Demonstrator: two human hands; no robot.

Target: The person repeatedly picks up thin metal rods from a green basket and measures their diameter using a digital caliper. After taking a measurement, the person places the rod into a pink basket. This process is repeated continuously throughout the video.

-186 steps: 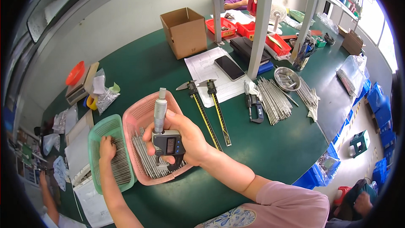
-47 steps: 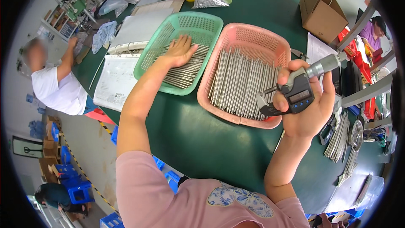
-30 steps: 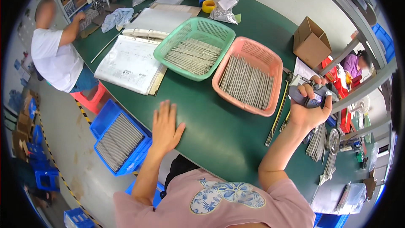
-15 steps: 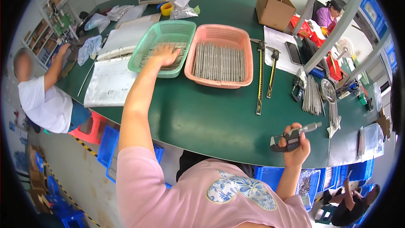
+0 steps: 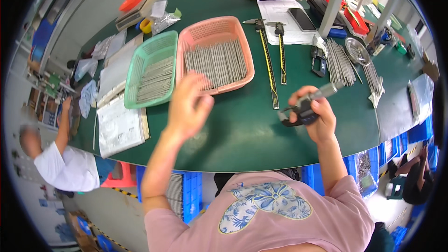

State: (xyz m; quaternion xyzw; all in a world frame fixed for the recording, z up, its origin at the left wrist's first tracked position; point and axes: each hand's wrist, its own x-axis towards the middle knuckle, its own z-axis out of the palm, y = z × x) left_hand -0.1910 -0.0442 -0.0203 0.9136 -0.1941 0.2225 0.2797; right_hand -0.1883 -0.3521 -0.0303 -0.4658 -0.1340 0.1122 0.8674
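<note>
My left hand (image 5: 186, 105) hangs over the table just in front of the pink basket (image 5: 248, 60), slightly blurred, its thumb apart from the fingers and nothing visible in it. Thin grey metal rods (image 5: 217, 63) lie side by side in that basket. To its left, the green basket (image 5: 130, 94) holds more rods (image 5: 156, 80) in a thinner layer. My right hand (image 5: 322, 119) is closed around a digital micrometer (image 5: 305, 112), raised above the table's near right part. The micrometer's thimble points up and to the right; no rod shows in its jaws.
Two calipers (image 5: 267, 60) lie right of the baskets, near a phone (image 5: 301, 19) on paper. Farther right are another micrometer (image 5: 319, 60), a rod bundle (image 5: 339, 63) and a metal dish (image 5: 357, 50). An open binder (image 5: 119, 130) lies left. A co-worker (image 5: 70, 168) sits at the left.
My left hand has left the green basket and moved right and toward me. My right hand has raised the micrometer farther over the table. The view has turned.
</note>
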